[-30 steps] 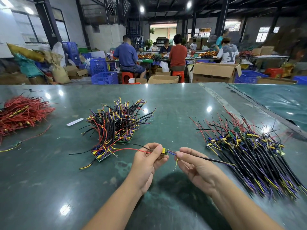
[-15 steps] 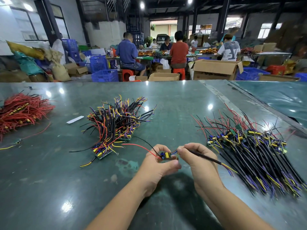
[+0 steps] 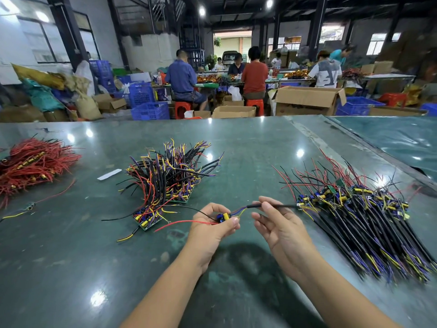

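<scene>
Head view: a small board (image 3: pixel 224 217) with blue and yellow parts is pinched between the thumb and fingertips of the left hand (image 3: pixel 214 229), above the green table (image 3: pixel 71 268), between the middle pile (image 3: pixel 165 176) and the right pile (image 3: pixel 369 221). Its black sleeved cable (image 3: pixel 281 205) is nipped near the board end by the right hand (image 3: pixel 281 227), the other fingers being relaxed. The cable's far end seems to touch the right pile, though this is not clearly shown. The board is best held steady, the cable drawn out straight without strain on its joints, and the loose red wire (image 3: pixel 184 224) kept from snagging.
</scene>
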The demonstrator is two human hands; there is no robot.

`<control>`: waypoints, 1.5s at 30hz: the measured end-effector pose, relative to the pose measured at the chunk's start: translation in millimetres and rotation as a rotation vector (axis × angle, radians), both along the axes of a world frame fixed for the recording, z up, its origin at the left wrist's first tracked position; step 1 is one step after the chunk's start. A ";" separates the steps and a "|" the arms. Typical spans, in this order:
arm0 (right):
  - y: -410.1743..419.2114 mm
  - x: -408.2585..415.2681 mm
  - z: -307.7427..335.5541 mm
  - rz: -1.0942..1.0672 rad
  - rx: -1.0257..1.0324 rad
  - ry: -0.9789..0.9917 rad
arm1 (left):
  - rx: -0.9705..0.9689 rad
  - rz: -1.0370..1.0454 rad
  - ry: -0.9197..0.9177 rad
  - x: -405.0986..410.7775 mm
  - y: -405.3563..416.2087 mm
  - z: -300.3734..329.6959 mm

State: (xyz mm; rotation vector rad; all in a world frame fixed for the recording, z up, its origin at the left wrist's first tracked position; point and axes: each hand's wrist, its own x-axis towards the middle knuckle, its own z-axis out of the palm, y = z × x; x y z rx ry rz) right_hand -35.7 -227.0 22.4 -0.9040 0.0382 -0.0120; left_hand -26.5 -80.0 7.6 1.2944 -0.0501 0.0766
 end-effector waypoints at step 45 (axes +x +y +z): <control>-2.0 -6.3 -20.9 -0.689 -1.441 -0.516 | 0.236 0.071 -0.102 9.7 41.4 -0.6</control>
